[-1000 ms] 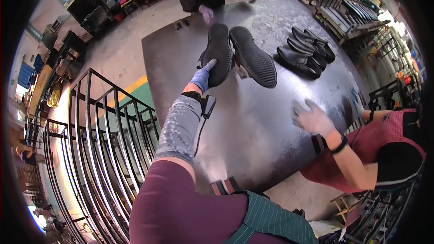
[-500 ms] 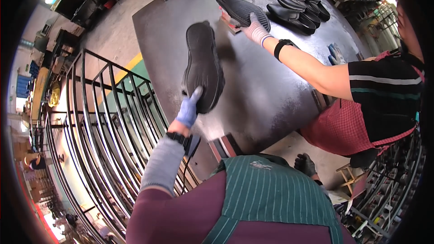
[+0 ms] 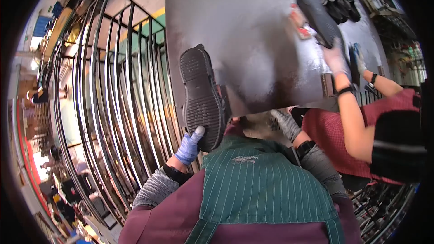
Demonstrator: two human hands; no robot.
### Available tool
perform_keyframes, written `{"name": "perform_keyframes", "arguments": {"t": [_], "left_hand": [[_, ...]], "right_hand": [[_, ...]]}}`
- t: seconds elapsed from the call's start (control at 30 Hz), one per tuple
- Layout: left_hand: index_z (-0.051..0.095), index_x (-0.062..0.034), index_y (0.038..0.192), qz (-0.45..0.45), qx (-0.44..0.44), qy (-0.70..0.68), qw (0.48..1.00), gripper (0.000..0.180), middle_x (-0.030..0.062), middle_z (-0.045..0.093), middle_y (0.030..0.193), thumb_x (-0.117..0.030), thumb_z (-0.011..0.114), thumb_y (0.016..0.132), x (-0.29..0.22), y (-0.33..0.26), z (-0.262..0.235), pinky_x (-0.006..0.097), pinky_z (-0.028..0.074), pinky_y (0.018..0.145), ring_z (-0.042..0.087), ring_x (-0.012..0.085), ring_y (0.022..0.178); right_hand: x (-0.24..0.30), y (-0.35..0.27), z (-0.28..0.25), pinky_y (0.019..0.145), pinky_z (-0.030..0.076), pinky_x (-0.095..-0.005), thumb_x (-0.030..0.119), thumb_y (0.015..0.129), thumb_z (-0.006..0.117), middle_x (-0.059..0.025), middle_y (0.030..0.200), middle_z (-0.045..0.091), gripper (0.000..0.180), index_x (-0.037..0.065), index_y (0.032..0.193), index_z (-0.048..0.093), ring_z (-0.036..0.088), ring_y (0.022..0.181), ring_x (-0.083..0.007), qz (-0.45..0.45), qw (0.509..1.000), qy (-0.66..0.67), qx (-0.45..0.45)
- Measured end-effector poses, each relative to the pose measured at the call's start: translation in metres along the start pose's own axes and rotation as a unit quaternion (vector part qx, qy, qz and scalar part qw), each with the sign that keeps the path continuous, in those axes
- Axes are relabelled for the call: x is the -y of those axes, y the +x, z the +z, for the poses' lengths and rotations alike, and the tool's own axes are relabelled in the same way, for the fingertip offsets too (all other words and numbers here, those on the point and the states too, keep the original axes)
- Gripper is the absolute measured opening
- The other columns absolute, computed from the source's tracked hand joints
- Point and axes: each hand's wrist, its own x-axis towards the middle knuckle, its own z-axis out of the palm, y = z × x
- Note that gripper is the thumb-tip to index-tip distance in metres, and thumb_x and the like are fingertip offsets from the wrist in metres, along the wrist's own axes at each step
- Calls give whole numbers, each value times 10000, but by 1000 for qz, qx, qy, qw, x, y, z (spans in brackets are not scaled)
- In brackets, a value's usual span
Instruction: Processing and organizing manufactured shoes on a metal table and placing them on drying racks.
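Near the middle of the view, slightly toward nine o'clock, a black shoe (image 3: 199, 95) is held up by the left hand (image 3: 188, 148), its patterned sole turned to the viewer and its far end pointed just short of twelve. The lower end is gripped by the gloved fingers, with the thumb pressed against the sole; the shoe's opening is turned away, so what is inside cannot be told.

The right hand (image 3: 286, 125), in a grey glove, is held between three and four o'clock, below the bench's (image 3: 253, 27) near edge, its fingers loosely extended and apart.

Between one and two o'clock, a second dark shoe (image 3: 316, 13) is held over the bench by the white-gloved hand (image 3: 335, 58) of a co-worker (image 3: 334, 140). Along its left side a red-and-white piece (image 3: 298, 21) is seen; whether it is seated in the shoe's opening cannot be told. Just beyond, a group of black shoes (image 3: 337, 2) is set close together on the bench.

Toward ten o'clock, a tall rack (image 3: 92, 72) is formed by metal bars. At four o'clock, another rack (image 3: 384, 208) is loaded with dark pieces, too small to be identified.
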Motion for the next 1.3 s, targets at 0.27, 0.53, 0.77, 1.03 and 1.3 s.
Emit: {"name": "perform_keyframes", "arguments": {"t": [0.27,0.53,0.77,1.03,1.3], "left_hand": [[401,-32,1385,-14,206,234,950,712,97,535,1291,-310,740,824,-22,-4,-28,354,406,1014,498,202,1185],[555,2,1237,298,105,177,932,377,121,605,1187,-221,490,941,-111,139,-1,307,397,996,559,216,1112],[629,-7,1124,329,126,148,924,276,122,634,1096,-99,459,926,-116,124,15,313,440,937,583,213,1051],[624,14,1118,360,91,155,916,265,83,645,997,-147,561,917,-111,98,24,285,475,840,589,157,928],[650,15,1045,347,65,167,921,277,59,663,949,-208,608,887,-122,66,51,278,470,836,592,129,885]], "right_hand": [[103,36,141,987,405,-274,184,927,585,-65,1176,593,346,38,1238,547,531,1127,-175,-244,957,-112,111],[154,82,231,917,443,-271,250,884,661,-36,1061,628,331,74,1159,611,567,1003,-136,-214,955,-103,177],[135,57,237,901,462,-259,96,854,677,-5,1039,634,279,55,1125,626,578,978,-110,-342,934,-37,100],[133,42,240,940,456,-301,132,809,724,-63,1070,650,372,75,1155,601,590,1026,-141,-453,877,-153,40],[133,12,237,939,458,-344,149,806,716,-104,1056,629,380,92,1162,598,600,1044,-243,-315,935,-153,51]]}}
